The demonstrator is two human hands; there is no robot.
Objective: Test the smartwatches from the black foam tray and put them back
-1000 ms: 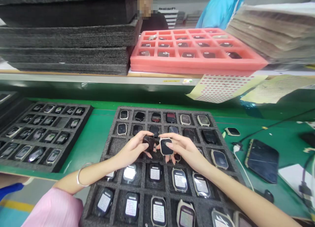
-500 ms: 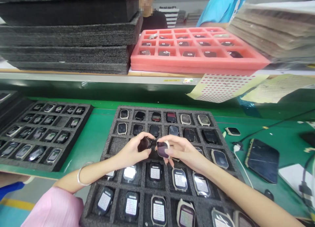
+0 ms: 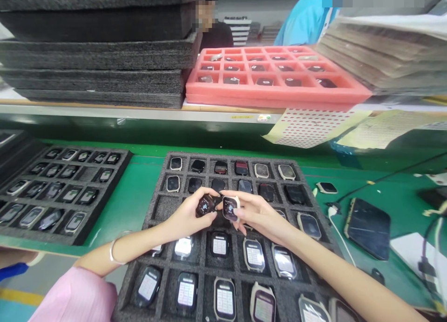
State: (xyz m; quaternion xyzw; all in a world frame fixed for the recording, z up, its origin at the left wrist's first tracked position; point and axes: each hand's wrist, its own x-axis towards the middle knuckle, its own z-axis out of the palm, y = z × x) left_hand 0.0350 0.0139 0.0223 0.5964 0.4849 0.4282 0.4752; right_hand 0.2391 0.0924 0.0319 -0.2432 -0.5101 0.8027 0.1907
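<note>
My left hand (image 3: pixel 195 212) is closed around a black smartwatch (image 3: pixel 205 204) whose dark screen shows a small blue-white figure. Close beside it, my right hand (image 3: pixel 253 209) grips a light-framed smartwatch (image 3: pixel 229 207) between thumb and fingers, its screen lit with a similar figure. Both watches face up toward me, without straps that I can see. Beneath my hands lies a dark grey foam tray (image 3: pixel 162 205) with watches in its compartments. Several in the front rows, such as one black watch (image 3: pixel 186 288), display white screens; those at the back are dark.
Another foam tray of watches (image 3: pixel 84 222) lies left. To the right are a lone watch (image 3: pixel 327 187), a phone-like dark slab (image 3: pixel 368 228) and cables (image 3: pixel 340 236). The shelf above bears stacked black foam (image 3: pixel 98 52) and a pink tray (image 3: pixel 272 96). Two people are beyond it.
The screens of both held watches have gone from dark to lit with a small figure. My hands stay almost in place; the view has shifted slightly.
</note>
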